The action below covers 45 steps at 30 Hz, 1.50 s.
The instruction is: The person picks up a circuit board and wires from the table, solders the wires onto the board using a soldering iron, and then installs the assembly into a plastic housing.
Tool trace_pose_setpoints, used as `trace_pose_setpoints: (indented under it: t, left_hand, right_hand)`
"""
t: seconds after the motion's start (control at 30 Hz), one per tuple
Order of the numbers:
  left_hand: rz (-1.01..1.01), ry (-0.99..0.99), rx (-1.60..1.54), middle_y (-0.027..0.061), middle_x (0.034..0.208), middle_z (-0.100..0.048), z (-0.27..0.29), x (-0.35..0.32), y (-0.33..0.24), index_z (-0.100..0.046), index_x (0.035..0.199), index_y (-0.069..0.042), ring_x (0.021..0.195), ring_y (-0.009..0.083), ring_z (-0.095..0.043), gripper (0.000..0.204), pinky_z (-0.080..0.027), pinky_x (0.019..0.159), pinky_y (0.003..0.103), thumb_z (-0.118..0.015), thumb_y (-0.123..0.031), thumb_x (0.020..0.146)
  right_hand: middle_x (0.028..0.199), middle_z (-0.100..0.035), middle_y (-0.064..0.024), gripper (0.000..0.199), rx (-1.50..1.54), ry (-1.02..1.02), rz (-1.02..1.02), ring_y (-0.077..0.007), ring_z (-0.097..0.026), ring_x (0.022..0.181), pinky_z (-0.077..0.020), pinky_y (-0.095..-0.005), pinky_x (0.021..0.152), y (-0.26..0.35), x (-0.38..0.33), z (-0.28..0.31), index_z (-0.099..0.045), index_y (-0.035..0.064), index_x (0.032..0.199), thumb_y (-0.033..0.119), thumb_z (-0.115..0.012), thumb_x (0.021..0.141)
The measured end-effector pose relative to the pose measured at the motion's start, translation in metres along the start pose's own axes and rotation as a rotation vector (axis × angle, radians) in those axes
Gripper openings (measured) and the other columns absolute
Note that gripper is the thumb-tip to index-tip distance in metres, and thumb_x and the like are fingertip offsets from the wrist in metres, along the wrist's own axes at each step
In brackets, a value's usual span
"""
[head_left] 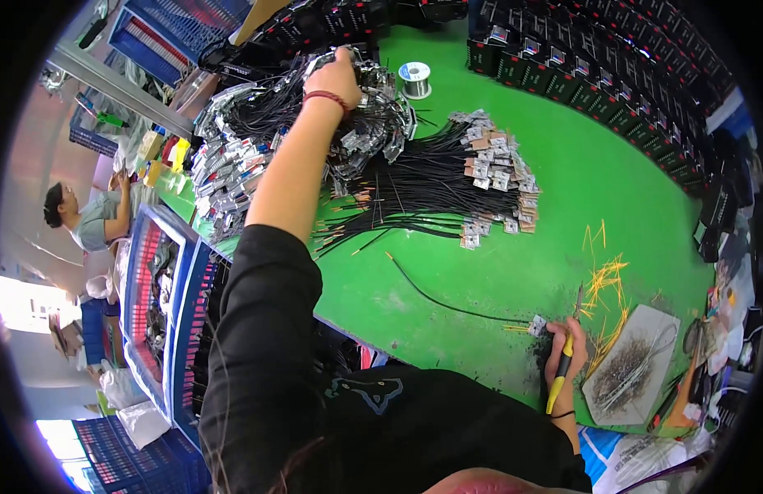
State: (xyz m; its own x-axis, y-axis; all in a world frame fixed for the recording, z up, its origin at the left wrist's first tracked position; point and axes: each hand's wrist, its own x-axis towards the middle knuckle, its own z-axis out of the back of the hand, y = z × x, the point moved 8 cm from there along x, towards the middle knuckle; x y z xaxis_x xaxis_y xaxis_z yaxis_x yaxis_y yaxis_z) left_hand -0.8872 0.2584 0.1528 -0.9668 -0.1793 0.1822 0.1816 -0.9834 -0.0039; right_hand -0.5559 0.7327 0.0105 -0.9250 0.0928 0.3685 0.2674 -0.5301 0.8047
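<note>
My left hand (333, 81) is at the far left of the bench, on top of a heap of silver metal connectors with black cables (233, 177). Its fingers look closed, and what they grip among the parts is hidden. Low on the right, my right hand (566, 354) holds a yellow and black soldering iron (560, 377), its thin tip pointing away from me. Right beside those fingertips lies a small square silver part (537, 326). Yellow wires (516, 328) stick out from it, and a single black cable (447, 305) runs left across the green bench top.
A bundle of black cables (423, 185) with square silver ends lies mid-bench. A solder spool (414, 81) stands behind it. Black boxes (595, 99) line the far right. Yellow wire scraps (605, 280) and a dirty grey pad (632, 366) sit right. Another person (93, 216) works at left.
</note>
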Motion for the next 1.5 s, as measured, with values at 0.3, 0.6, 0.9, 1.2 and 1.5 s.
trace_pose_setpoints:
  t: [0.3,0.6,0.9,1.2,1.5]
  left_hand:
    - [-0.572,0.152,-0.915,-0.0001,0.086,-0.06,0.141,-0.165,-0.078,-0.058,0.109,0.004,0.075,0.0039,-0.056,0.025,-0.048,0.067,0.021,-0.059,0.005,0.084]
    - [-1.192,0.048,-0.811,0.0072,0.074,-0.058,0.171,-0.26,-0.242,-0.062,0.094,0.0,0.059,0.0135,-0.054,0.02,-0.042,0.054,0.025,-0.068,0.004,0.075]
    - [-0.879,0.426,-0.946,-0.0019,0.07,-0.057,0.127,-0.24,-0.281,-0.059,0.09,0.003,0.06,0.0014,-0.046,0.012,-0.037,0.05,0.021,-0.063,-0.008,0.087]
    - [-0.482,1.186,-1.437,0.0035,0.088,-0.065,0.041,-0.259,-0.309,-0.055,0.109,0.003,0.072,0.0059,-0.061,0.022,-0.05,0.063,0.02,-0.057,-0.011,0.092]
    - [-0.433,0.824,-1.69,0.0032,0.076,-0.065,0.018,-0.222,-0.285,-0.058,0.099,0.0,0.061,0.0074,-0.059,0.019,-0.045,0.051,0.022,-0.064,-0.014,0.089]
  right_hand:
    - [0.092,-0.067,-0.0146,0.032,0.056,-0.228,0.042,-0.0217,-0.064,0.09,-0.0459,-0.0358,0.089,0.038,0.029,0.026,-0.047,0.001,0.127,0.011,-0.049,0.097]
    - [0.106,-0.053,-0.0081,0.05,0.492,0.047,0.228,-0.0254,-0.065,0.098,-0.0517,-0.0328,0.081,0.16,0.118,0.041,-0.046,0.0027,0.117,0.002,-0.076,0.077]
    - [0.082,-0.065,-0.0078,0.029,0.476,-0.136,0.045,-0.0125,-0.065,0.077,-0.0506,-0.0239,0.067,0.131,0.116,0.083,-0.05,0.0029,0.113,-0.003,-0.061,0.087]
    - [0.098,-0.069,-0.0181,0.044,-0.041,-0.169,0.737,-0.011,-0.052,0.054,-0.0433,-0.0218,0.049,0.153,0.079,0.051,-0.049,0.004,0.115,-0.01,-0.064,0.076]
    - [0.073,-0.062,-0.005,0.034,-0.074,-0.069,0.408,-0.0176,-0.061,0.058,-0.0462,-0.0269,0.052,0.101,0.086,0.048,-0.058,0.0096,0.104,-0.005,-0.069,0.075]
